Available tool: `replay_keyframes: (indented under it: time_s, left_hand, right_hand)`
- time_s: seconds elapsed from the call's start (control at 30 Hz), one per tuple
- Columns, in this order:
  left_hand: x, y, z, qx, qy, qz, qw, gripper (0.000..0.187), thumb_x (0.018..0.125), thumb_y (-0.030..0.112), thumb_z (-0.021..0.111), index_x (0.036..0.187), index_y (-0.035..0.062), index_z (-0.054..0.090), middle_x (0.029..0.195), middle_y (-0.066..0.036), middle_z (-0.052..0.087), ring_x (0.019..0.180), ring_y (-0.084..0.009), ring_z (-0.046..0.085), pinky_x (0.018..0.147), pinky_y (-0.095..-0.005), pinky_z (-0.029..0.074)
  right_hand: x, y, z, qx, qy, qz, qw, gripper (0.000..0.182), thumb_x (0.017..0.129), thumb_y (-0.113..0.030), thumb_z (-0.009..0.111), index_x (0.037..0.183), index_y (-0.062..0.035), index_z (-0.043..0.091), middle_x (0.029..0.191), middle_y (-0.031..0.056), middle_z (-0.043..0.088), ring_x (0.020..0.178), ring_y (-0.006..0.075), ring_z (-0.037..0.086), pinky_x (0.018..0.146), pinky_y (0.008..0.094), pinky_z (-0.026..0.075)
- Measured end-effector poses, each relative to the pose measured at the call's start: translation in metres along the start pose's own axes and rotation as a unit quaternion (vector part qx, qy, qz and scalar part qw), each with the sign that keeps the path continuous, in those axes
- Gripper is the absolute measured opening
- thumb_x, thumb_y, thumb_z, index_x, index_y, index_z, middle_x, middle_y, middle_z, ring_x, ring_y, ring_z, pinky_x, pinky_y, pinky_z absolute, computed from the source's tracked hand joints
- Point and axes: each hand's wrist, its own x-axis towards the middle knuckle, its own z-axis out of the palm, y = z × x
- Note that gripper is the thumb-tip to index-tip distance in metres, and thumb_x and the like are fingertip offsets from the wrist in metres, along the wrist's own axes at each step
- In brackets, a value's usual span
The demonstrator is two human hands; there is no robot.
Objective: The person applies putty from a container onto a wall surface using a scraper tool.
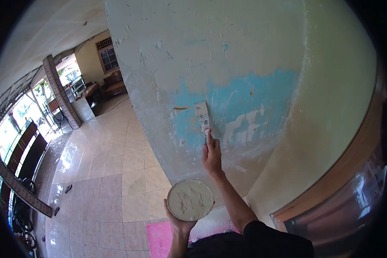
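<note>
My right hand (212, 155) grips the handle of a putty knife (202, 115), its blade up against the wall (241, 47). Around the blade the wall shows a ragged patch of blue paint (241, 96) with pale smears in it. A small brownish gouge (181, 108) lies just left of the blade. Lower down, my left hand (179, 220) supports a round container (190, 182) from below and the left side. Pale, lumpy putty (191, 201) fills it, and its surface is uneven.
A pink sheet (159, 239) lies on the floor below my left hand. Glossy tiles (96, 189) stretch away at left, with sandals (68, 188) on them. A pillar (61, 92) and a wooden bench (114, 83) stand farther back. At right is a wood-framed surface (331, 210).
</note>
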Motion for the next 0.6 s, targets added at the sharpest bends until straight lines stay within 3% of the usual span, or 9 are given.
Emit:
replay_keyframes:
  time_s: [0.1, 0.17, 0.27, 0.37, 0.43, 0.5, 0.6]
  left_hand:
    - [-0.001, -0.001, 0.01, 0.028, -0.007, 0.004, 1.0, 0.081, 0.085, 0.07, 0.043, 0.145, 0.0158, 0.037, 0.149, -0.012, 0.034, 0.136, -0.0366, 0.033, 0.111, -0.0616, 0.024]
    - [-0.002, -0.002, 0.013, 0.042, -0.021, -0.004, 0.999, 0.082, 0.084, 0.071, 0.044, 0.145, 0.0166, 0.037, 0.148, -0.011, 0.036, 0.135, -0.0357, 0.034, 0.111, -0.0595, 0.025]
    - [-0.001, -0.002, 0.011, 0.047, -0.013, -0.005, 0.999, 0.083, 0.083, 0.071, 0.044, 0.145, 0.0168, 0.037, 0.149, -0.01, 0.035, 0.136, -0.0355, 0.033, 0.111, -0.0603, 0.024]
    - [0.0, -0.001, 0.01, 0.056, -0.017, 0.003, 0.998, 0.083, 0.083, 0.071, 0.043, 0.145, 0.0166, 0.037, 0.149, -0.01, 0.035, 0.136, -0.0353, 0.032, 0.111, -0.0607, 0.024]
    - [0.002, 0.001, 0.003, -0.024, -0.024, -0.005, 0.999, 0.081, 0.086, 0.069, 0.042, 0.146, 0.015, 0.035, 0.151, -0.013, 0.032, 0.137, -0.0386, 0.03, 0.11, -0.0646, 0.023]
    - [0.003, 0.0, 0.002, 0.013, -0.016, 0.004, 1.0, 0.082, 0.085, 0.07, 0.043, 0.146, 0.0158, 0.036, 0.15, -0.011, 0.033, 0.137, -0.0367, 0.031, 0.11, -0.0624, 0.024]
    - [0.004, 0.001, 0.003, 0.032, -0.021, 0.006, 0.999, 0.082, 0.085, 0.07, 0.043, 0.146, 0.016, 0.036, 0.15, -0.011, 0.033, 0.137, -0.0365, 0.031, 0.111, -0.0621, 0.023]
  right_hand:
    - [0.014, -0.005, -0.01, 0.03, 0.025, -0.013, 0.999, 0.058, 0.094, -0.006, 0.054, 0.148, -0.0065, 0.034, 0.095, 0.0172, 0.05, 0.084, 0.0316, 0.05, 0.071, 0.0421, 0.044]
    - [0.064, -0.023, -0.019, 0.011, 0.087, -0.086, 0.992, 0.058, 0.094, -0.007, 0.055, 0.148, -0.0069, 0.034, 0.093, 0.0164, 0.05, 0.082, 0.0293, 0.049, 0.072, 0.0408, 0.044]
    - [0.11, -0.044, -0.024, -0.004, 0.093, -0.113, 0.989, 0.057, 0.095, -0.007, 0.054, 0.148, -0.0073, 0.034, 0.092, 0.0163, 0.05, 0.082, 0.0304, 0.05, 0.073, 0.0411, 0.043]
    - [0.092, -0.036, -0.016, -0.072, 0.051, -0.057, 0.995, 0.056, 0.095, -0.007, 0.054, 0.148, -0.0077, 0.035, 0.094, 0.0168, 0.052, 0.084, 0.0318, 0.051, 0.075, 0.0418, 0.043]
    - [0.056, -0.018, -0.01, -0.071, 0.056, -0.068, 0.994, 0.057, 0.094, -0.007, 0.054, 0.148, -0.0074, 0.035, 0.097, 0.017, 0.053, 0.084, 0.0332, 0.052, 0.075, 0.0429, 0.043]
    - [0.015, -0.002, -0.008, -0.036, -0.002, -0.009, 0.999, 0.058, 0.093, -0.007, 0.055, 0.148, -0.007, 0.035, 0.098, 0.0171, 0.054, 0.084, 0.0318, 0.052, 0.075, 0.0435, 0.043]
    - [-0.006, 0.01, -0.009, -0.009, 0.016, -0.041, 0.999, 0.06, 0.092, -0.008, 0.056, 0.148, -0.0069, 0.034, 0.099, 0.0171, 0.054, 0.086, 0.0302, 0.052, 0.077, 0.0433, 0.043]
